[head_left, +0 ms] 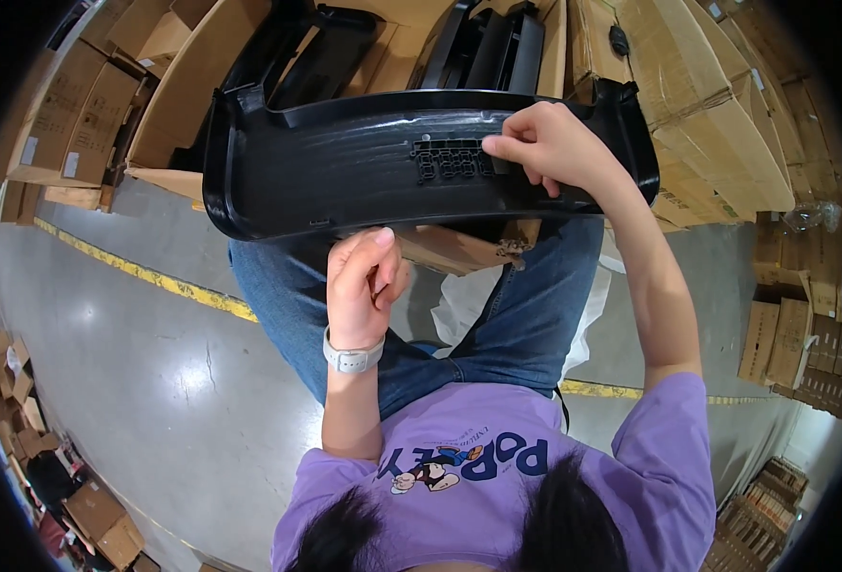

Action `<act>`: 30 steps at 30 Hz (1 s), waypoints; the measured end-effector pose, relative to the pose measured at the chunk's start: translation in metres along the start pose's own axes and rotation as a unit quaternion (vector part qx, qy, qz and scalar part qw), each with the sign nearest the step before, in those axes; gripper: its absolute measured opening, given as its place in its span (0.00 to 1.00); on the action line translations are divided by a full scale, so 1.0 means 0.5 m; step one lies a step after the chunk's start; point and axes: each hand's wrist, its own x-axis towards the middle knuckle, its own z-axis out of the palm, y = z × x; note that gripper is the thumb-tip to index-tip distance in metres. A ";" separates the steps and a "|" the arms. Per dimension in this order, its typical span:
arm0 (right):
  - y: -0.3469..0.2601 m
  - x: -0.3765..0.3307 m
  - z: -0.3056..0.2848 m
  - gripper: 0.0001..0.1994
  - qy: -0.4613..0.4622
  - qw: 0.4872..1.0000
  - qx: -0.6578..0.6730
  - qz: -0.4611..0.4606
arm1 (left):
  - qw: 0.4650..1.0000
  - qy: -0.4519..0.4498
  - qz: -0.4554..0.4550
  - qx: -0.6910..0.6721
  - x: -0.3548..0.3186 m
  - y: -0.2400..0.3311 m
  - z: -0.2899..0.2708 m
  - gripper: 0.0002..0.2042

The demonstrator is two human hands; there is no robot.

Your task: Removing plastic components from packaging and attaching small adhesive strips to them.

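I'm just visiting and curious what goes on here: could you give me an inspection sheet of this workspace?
Surface: grey concrete floor with a yellow line.
Job's things: large black plastic panel across the person's lap, with a grid patch.
Clutter: white plastic sheet under the legs.
Hands: left hand at the panel's near edge; right hand fingertips on the grid patch.
Cables: nothing seen.
Surroundings: stacked cardboard boxes, more black parts behind.

Black plastic panel (345, 162) with grid patch; blue jeans (526, 305); purple shirt (650, 467); yellow floor line (144, 274); brown cartons (707, 105).
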 end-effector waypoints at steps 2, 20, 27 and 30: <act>-0.005 0.003 0.000 0.16 0.019 1.000 0.000 0.019 | 1.000 0.024 -0.007 -0.008 0.001 -0.004 -0.002 0.20; 0.034 -0.066 -0.054 0.15 -0.111 0.977 0.017 -0.180 | 0.998 0.011 -0.012 -0.055 -0.021 0.010 -0.009 0.21; 0.129 -0.240 -0.050 0.14 0.177 0.909 -0.327 -0.188 | 0.993 0.003 0.008 -0.116 -0.018 0.004 -0.024 0.21; 0.146 -0.254 -0.034 0.13 0.207 0.898 -0.310 -0.234 | 0.993 -0.032 -0.010 -0.109 0.001 -0.005 -0.021 0.21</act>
